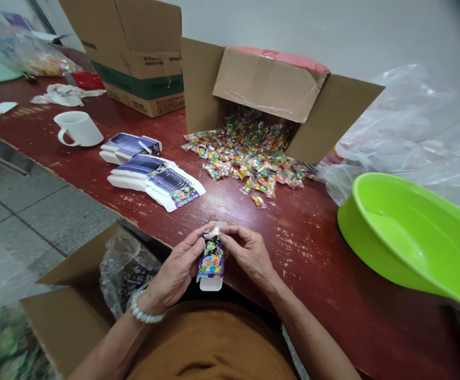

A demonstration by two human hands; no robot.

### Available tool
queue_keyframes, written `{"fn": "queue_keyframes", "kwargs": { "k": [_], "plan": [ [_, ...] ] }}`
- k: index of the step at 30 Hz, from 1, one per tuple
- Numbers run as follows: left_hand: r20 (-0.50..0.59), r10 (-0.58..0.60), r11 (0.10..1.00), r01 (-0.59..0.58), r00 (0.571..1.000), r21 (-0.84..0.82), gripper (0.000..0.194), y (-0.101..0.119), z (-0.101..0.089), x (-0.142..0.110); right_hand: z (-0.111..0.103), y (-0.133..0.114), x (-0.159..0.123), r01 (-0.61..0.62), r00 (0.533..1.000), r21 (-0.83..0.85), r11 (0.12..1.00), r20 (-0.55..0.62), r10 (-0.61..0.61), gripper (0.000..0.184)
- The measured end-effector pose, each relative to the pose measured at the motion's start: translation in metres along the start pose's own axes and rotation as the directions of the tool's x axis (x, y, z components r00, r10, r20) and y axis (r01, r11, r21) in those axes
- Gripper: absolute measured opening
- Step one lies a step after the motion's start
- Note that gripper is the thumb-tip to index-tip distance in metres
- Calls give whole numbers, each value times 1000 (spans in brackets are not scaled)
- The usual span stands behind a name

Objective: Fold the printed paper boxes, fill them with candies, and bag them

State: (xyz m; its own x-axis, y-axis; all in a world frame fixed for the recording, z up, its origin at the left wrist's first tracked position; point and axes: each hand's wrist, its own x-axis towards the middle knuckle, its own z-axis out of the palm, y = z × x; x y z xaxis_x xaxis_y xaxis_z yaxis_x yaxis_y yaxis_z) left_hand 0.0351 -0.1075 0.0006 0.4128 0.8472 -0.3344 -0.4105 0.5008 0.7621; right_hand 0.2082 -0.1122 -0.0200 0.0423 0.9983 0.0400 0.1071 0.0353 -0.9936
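Carton [212,258] left of the green basin [406,240] is likely feeling light, crushable, safest held edgewise; left hand [180,264] is gripping one side, right hand [250,254] seemingly pinching the top.

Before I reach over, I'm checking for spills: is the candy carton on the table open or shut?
Open: the carton has its flaps spread, and wrapped candies spill from its mouth onto the red table.

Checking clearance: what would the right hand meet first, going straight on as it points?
The small box, touching the right hand; beyond it, probably the left hand, though depth is unclear.
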Motion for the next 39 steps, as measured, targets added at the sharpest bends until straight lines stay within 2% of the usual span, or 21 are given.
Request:
{"fn": "queue_keyframes", "kwargs": {
  "k": [4, 9, 12, 17, 21, 24, 26, 28, 32, 36, 39],
  "plan": [
    [-53, -35, 996, 39, 998, 74, 48, -3, -1, 1, -2, -3, 0, 7, 999, 12, 1000, 33, -8, 23],
    [-133, 149, 966, -115, 980, 233, 45, -8, -2, 8, -3, -1, 1, -9, 998, 54, 998, 67, 5, 21],
    [-112, 223, 920, -171, 968, 352, 38, -8, -4, 11, -5, -1, 1, -15, 998, 86, 996, 57, 10, 21],
    [-28, 329, 808, -266, 944, 525, 25, -4, -8, 11, -9, -2, 1, 51, 992, 49, 998, 115, -56, 21],
    [18, 370, 714, -296, 929, 635, 23, -1, -10, 11, -8, 5, 5, -52, 997, 148, 988, 65, 42, 22],
    [20, 386, 710, -311, 922, 632, 21, -1, -10, 11, -8, 6, 7, -76, 994, 261, 962, 92, 53, 35],
    [-10, 381, 769, -312, 924, 558, 21, -2, -9, 12, -8, 4, 7, -73, 986, 251, 965, 165, 32, 37],
    [-55, 368, 840, -307, 928, 447, 29, -2, -7, 12, -10, 1, 6, -57, 978, 176, 983, 207, 19, 23],
    [-87, 291, 917, -252, 953, 308, 54, -3, -3, 13, -8, 1, 3, 27, 987, 68, 997, 154, -38, 12],
    [-73, 78, 980, -63, 994, 190, 50, -6, 0, 10, -3, 8, 2, 68, 994, 87, 994, 82, -75, 12],
    [-38, -74, 989, 79, 997, 125, 45, -8, 3, 7, -3, 11, 2, 178, 982, -18, 984, 68, -176, 12]
  ]
}}
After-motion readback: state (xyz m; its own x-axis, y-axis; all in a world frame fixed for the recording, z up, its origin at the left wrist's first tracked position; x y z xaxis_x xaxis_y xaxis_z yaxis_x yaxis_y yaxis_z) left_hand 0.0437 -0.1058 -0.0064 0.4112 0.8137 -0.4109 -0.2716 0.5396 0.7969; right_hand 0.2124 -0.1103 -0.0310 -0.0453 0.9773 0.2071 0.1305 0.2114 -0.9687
